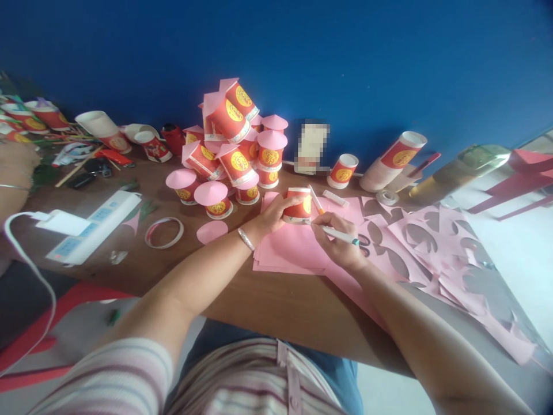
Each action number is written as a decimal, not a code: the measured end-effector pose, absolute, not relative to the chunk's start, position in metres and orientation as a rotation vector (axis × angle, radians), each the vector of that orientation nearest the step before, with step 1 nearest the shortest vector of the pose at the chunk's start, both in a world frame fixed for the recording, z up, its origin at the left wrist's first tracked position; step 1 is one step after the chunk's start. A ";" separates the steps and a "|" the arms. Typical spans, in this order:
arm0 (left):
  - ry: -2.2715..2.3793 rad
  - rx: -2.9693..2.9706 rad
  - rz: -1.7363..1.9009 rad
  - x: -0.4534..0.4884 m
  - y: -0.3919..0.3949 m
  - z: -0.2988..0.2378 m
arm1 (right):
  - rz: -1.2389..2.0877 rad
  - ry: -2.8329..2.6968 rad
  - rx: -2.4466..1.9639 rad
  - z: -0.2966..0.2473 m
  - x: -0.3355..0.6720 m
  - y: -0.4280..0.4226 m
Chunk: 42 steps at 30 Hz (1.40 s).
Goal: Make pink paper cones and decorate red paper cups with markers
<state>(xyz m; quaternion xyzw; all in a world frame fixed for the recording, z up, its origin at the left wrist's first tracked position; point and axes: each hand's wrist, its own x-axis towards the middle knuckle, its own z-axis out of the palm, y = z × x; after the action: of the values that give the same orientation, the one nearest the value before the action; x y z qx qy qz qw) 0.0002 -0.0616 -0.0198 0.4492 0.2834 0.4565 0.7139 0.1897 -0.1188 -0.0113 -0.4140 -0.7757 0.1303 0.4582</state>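
My left hand (275, 213) is closed around a red paper cup (297, 207) with a yellow emblem, keeping it on the pink paper sheets (290, 251). In my right hand (339, 239) is a white pen (341, 236) with a teal end, its tip side pointing toward the lower edge of the cup; whether it touches cup or paper I cannot tell. Just beyond my right hand lies an orange-and-white pencil or pen (316, 200). Scissors (364, 245) with dark handles sit partly hidden beside that hand.
Several red cups with pink paper cone tops (233, 167) are piled at the back left. A power strip (94, 227) and a tape roll (164, 233) lie to the left. Cut pink scraps (421, 248), stacked cups (394, 161) and a bottle (460, 167) occupy the right.
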 end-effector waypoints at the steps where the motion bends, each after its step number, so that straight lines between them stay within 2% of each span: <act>1: 0.616 0.987 1.010 0.000 -0.061 -0.021 | 0.320 -1.905 -1.021 -0.011 0.190 -0.119; 30: 0.621 1.022 0.907 0.005 -0.055 -0.029 | 0.335 -1.910 -1.009 -0.018 0.191 -0.115; 42: 0.642 1.022 0.926 0.007 -0.065 -0.013 | 0.396 -1.954 -0.978 -0.013 0.192 -0.116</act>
<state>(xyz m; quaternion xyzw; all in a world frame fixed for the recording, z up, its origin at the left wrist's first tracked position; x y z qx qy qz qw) 0.0068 -0.0645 -0.0127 0.4633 0.2908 0.4197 0.7243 0.1923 -0.1161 -0.0126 -0.3945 -0.7882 0.1597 0.4445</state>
